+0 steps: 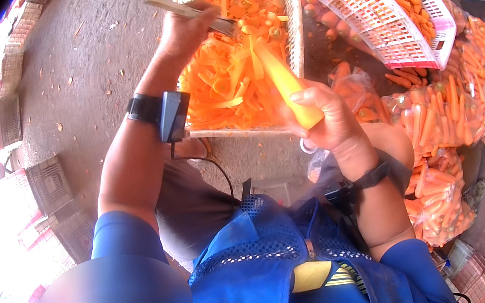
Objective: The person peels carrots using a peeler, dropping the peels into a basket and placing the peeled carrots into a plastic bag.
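The carrot point(283, 78) is in my right hand point(328, 109), out over the near right part of the white crate point(296, 22). My right fingers grasp its thick end, thumb laid along the top, so the long axis runs from near right to far left, with the narrow end pointing away from me. My left hand point(188, 30) lies farther off and to the left, fingers closed round a flat tool point(185, 11); its working end sits just beyond the carrot's narrow end, a little to the left, apart from it as far as I can see. The right hand is plainly the nearer, being on the carrot itself.

The carrot is a smooth, tapering, bright yellow-orange stick. The tool looks metallic and straight, its exact blade too small to make out. Under my hands lie thin, curling peelings point(222, 85), with stubby round offcuts point(245, 5) at the far side. The crate is stiff plastic with slotted walls. To the right, carrots fill crinkly clear bags point(433, 115).
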`<state>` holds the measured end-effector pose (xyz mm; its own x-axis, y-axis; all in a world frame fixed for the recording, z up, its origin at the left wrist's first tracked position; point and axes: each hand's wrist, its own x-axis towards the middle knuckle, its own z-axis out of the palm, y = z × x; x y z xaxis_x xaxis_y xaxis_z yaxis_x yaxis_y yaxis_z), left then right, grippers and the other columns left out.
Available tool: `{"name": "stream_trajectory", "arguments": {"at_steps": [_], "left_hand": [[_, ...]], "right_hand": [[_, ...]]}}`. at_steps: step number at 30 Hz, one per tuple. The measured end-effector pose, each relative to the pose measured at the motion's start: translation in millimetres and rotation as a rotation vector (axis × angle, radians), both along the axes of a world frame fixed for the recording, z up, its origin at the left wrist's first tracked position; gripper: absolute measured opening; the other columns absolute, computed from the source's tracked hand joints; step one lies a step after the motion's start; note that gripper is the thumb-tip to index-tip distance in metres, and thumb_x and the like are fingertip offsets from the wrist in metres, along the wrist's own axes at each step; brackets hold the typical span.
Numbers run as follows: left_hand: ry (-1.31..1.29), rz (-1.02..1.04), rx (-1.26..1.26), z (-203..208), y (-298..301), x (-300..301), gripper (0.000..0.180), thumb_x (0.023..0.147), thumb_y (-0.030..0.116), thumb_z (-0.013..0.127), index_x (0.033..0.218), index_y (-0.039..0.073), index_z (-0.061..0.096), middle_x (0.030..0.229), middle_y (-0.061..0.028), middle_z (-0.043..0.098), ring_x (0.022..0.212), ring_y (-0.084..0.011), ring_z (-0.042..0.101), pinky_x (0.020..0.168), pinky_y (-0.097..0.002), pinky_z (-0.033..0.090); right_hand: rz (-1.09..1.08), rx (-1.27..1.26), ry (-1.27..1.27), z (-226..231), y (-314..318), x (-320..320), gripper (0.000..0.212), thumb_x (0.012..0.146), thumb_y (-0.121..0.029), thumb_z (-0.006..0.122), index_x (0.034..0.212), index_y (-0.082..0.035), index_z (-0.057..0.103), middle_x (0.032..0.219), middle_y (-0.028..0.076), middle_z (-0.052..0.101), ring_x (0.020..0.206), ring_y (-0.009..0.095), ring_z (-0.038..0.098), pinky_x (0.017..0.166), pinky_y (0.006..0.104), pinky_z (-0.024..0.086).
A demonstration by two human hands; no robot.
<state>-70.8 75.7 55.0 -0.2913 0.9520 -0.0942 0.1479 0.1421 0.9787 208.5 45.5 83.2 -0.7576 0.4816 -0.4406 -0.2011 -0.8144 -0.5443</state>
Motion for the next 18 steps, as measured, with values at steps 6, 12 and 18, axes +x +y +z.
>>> {"name": "stream_trajectory", "arguments": {"at_steps": [6,12,18], "left_hand": [[-0.119,-0.568,-0.12,46.6,-25.9,13.5,0.048,0.088,0.014,0.061,0.134,0.005,0.054,0.076,0.0029,0.064,0.058,-0.003,0.05,0.051,-0.0178,0.037],[-0.098,-0.765,-0.187,39.2,-30.6,25.2,0.043,0.085,0.015,0.066,0.126,0.006,0.056,0.081,0.0037,0.061,0.061,-0.0015,0.049,0.052,-0.0179,0.038],[-0.248,-0.596,-0.296,22.9,-44.2,44.9,0.042,0.088,0.029,0.068,0.12,0.005,0.058,0.075,0.0035,0.059,0.057,-0.0023,0.049,0.05,-0.0175,0.036]], "right_hand": [[0.108,-0.224,0.329,-7.9,7.6,7.1,0.048,0.087,-0.033,0.053,0.111,0.008,0.057,0.066,0.01,0.054,0.044,0.016,0.044,0.043,0.0248,0.039],[0.122,-0.086,0.373,-7.2,6.0,13.0,0.063,0.092,-0.045,0.051,0.127,0.007,0.048,0.077,0.012,0.058,0.049,0.016,0.049,0.044,0.0265,0.04],[-0.268,0.302,-0.065,15.0,13.6,4.2,0.044,0.086,-0.032,0.067,0.116,0.0,0.059,0.081,0.007,0.065,0.058,0.012,0.055,0.051,0.0232,0.043]]}}
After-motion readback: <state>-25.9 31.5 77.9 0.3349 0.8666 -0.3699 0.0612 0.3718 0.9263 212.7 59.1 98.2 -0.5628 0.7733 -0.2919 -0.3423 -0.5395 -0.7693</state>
